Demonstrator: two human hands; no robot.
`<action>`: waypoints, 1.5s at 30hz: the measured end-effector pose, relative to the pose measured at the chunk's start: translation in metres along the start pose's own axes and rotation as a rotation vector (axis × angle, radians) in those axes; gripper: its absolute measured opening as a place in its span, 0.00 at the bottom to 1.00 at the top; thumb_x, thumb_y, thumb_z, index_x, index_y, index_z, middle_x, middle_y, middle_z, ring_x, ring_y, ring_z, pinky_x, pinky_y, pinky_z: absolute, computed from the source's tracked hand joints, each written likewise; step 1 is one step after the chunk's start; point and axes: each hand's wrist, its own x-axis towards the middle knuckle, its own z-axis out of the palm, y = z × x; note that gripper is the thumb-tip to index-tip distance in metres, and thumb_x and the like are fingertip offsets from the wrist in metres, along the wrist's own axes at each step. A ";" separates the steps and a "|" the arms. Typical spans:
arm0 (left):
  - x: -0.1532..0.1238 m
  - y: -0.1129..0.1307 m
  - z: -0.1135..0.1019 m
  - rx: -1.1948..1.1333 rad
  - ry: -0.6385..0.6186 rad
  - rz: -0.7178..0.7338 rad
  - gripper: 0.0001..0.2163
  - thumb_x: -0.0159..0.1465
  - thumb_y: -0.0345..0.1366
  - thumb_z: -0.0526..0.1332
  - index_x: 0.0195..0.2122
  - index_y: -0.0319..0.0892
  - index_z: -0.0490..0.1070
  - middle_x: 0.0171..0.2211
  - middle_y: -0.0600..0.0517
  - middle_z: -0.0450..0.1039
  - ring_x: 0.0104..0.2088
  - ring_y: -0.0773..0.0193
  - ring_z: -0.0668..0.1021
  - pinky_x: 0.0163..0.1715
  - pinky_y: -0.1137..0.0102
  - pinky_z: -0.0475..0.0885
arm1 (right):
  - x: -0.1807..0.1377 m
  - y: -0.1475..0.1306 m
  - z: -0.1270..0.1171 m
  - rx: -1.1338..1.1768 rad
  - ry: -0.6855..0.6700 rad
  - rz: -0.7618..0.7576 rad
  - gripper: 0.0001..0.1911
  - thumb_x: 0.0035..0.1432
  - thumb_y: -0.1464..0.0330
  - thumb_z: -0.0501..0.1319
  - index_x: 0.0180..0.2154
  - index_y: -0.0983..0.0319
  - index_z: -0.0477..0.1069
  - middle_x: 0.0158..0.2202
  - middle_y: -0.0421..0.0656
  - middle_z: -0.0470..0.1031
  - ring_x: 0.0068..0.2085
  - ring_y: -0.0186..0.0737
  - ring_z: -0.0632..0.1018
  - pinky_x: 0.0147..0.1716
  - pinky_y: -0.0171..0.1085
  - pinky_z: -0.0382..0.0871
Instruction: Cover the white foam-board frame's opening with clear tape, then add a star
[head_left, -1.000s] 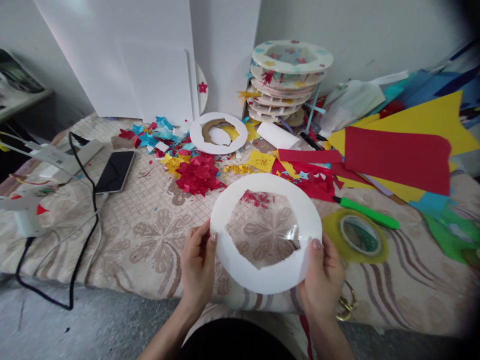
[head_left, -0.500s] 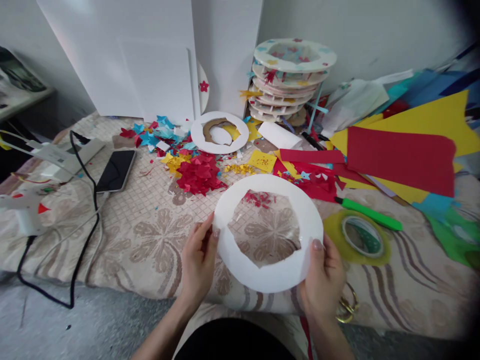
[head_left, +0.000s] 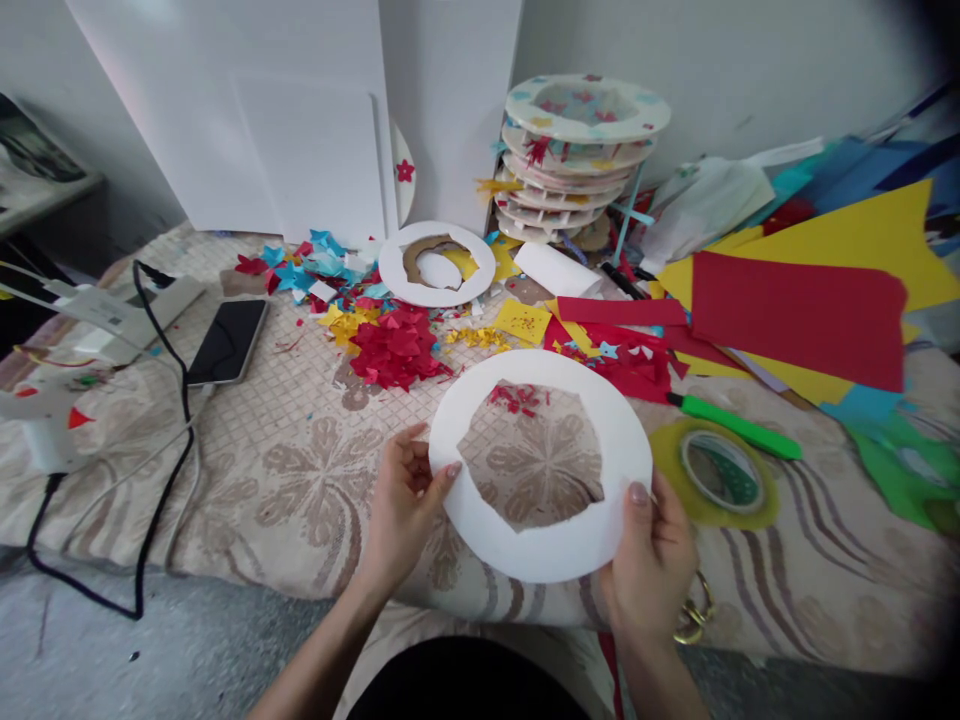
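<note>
In the head view, the person's left hand [head_left: 405,515] and right hand [head_left: 652,550] have a flat white ring [head_left: 536,558] between them, over the front part of the patterned tablecloth [head_left: 322,460]. The ring lies to the right of the left hand, whose thumb presses on its face at the left rim; the other fingers curl at and behind that edge, partly hidden. It lies to the left of the right hand, which pinches the right rim, thumb on top and fingers behind. Through the ring's angular opening show the cloth and some red scraps [head_left: 517,400].

Just right of the right hand is a roll of tape [head_left: 721,472], with a green cutter [head_left: 739,427] beyond it; gold-coloured handles [head_left: 701,610] show partly behind the wrist. Farther back, beyond the ring, are a heap of red cutouts [head_left: 397,348], another white ring [head_left: 392,265] and a stack of decorated rings [head_left: 577,165].
</note>
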 end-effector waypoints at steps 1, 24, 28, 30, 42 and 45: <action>0.004 0.002 -0.005 0.070 -0.025 0.043 0.31 0.61 0.40 0.65 0.63 0.46 0.53 0.37 0.53 0.69 0.33 0.65 0.74 0.31 0.70 0.71 | 0.000 0.000 -0.001 0.005 -0.001 0.007 0.29 0.56 0.57 0.65 0.58 0.60 0.69 0.49 0.50 0.78 0.43 0.42 0.79 0.40 0.38 0.74; 0.014 0.013 -0.007 0.102 -0.035 0.068 0.29 0.60 0.39 0.65 0.60 0.45 0.55 0.33 0.55 0.68 0.29 0.67 0.73 0.25 0.73 0.67 | 0.002 0.002 -0.002 0.015 -0.002 0.032 0.29 0.56 0.57 0.66 0.57 0.59 0.70 0.46 0.48 0.79 0.41 0.39 0.78 0.38 0.36 0.73; 0.000 0.011 -0.008 0.124 -0.032 0.093 0.28 0.63 0.40 0.62 0.63 0.45 0.55 0.38 0.51 0.70 0.33 0.65 0.75 0.28 0.70 0.72 | 0.004 -0.001 0.000 0.047 -0.011 0.024 0.29 0.56 0.59 0.66 0.58 0.59 0.69 0.42 0.46 0.79 0.38 0.38 0.78 0.35 0.34 0.72; -0.009 0.007 -0.007 0.247 -0.004 0.138 0.27 0.64 0.38 0.60 0.64 0.46 0.57 0.38 0.50 0.72 0.32 0.65 0.75 0.29 0.70 0.72 | 0.004 -0.001 0.001 0.051 -0.009 0.013 0.28 0.56 0.59 0.66 0.58 0.59 0.69 0.41 0.46 0.79 0.38 0.38 0.78 0.35 0.34 0.72; -0.030 -0.008 -0.003 0.043 0.184 -0.126 0.28 0.57 0.45 0.68 0.57 0.41 0.68 0.36 0.50 0.79 0.33 0.65 0.78 0.32 0.72 0.75 | 0.002 0.005 -0.005 -0.086 -0.059 0.017 0.26 0.57 0.55 0.64 0.52 0.63 0.70 0.38 0.47 0.79 0.33 0.38 0.77 0.29 0.34 0.70; -0.027 -0.003 -0.006 -0.010 0.200 -0.145 0.27 0.55 0.46 0.69 0.54 0.42 0.70 0.36 0.50 0.79 0.34 0.65 0.79 0.33 0.73 0.76 | 0.001 0.001 -0.008 -0.211 -0.160 -0.038 0.27 0.59 0.54 0.61 0.55 0.63 0.68 0.39 0.49 0.79 0.33 0.40 0.77 0.30 0.36 0.70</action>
